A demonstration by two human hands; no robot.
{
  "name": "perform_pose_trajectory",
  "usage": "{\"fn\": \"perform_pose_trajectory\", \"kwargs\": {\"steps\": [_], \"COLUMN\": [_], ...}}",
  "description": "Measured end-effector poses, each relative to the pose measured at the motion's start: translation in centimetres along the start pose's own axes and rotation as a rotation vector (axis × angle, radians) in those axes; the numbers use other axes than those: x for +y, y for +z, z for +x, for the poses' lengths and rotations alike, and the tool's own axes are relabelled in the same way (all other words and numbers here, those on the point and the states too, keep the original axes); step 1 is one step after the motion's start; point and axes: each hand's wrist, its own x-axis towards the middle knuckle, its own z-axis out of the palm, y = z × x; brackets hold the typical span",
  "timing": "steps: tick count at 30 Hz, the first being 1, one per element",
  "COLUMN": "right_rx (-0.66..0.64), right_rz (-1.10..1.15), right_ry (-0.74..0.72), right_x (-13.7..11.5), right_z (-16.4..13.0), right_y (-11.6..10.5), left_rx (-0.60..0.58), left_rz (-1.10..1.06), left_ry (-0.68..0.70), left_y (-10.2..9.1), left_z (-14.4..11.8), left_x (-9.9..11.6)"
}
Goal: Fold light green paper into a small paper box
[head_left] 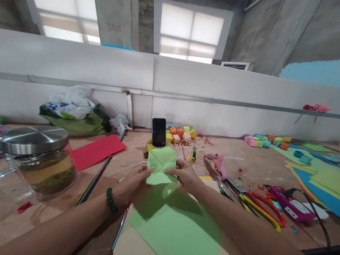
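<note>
In the head view, the left hand (134,182) and the right hand (187,177) hold a light-green folded square of thin paper (162,164) between them, above the tabletop (85,233). Each hand pinches one side of it, thumb on the near face; the fingers behind are mostly hidden. The grip leaves the crossing creases in plain sight, probably so the folds can be checked and kept flat.

Below the hands, a large pale-green paper sheet (176,231) lies askew on a stack of beige flat sheets (139,250), which seems to serve as a smooth work pad. Just beyond the square, a black smartphone (158,132) stands upright, perhaps so that its screen faces the person.

Small orange and yellow paper cubes (181,136) are grouped behind, seemingly out of the working space. To the right, a pink glue gun (219,164) and scissors with red and yellow handles (267,209) lie near the right arm, likely for easy reach. A lidded clear-glass mug (47,170) stands well left of the paper, perhaps to guard against spills.
</note>
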Motion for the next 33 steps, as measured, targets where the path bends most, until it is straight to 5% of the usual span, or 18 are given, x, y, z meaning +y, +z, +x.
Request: {"fn": "perform_pose_trajectory", "kwargs": {"steps": [6,12,23,33], "right_rx": [-0.054,-0.069,-0.276,-0.33], "right_rz": [-0.114,-0.325,-0.379,-0.454], "right_ry": [-0.08,-0.116,0.044,0.041], "right_x": [0.1,-1.1,-1.1,-1.7], "right_z": [-0.2,-0.1,-0.4,0.4], "right_y": [0.0,-0.9,-1.0,-2.8], "left_rx": [-0.013,-0.213,-0.213,-0.165], "left_rz": [-0.056,0.121,0.414,0.323], "left_ry": [-0.092,-0.288,-0.297,-0.277], "left_y": [-0.1,-1.4,-1.4,-2.1], "left_z": [-0.2,-0.2,-0.3,0.2], "left_x": [0.0,1.1,1.8,1.8]}}
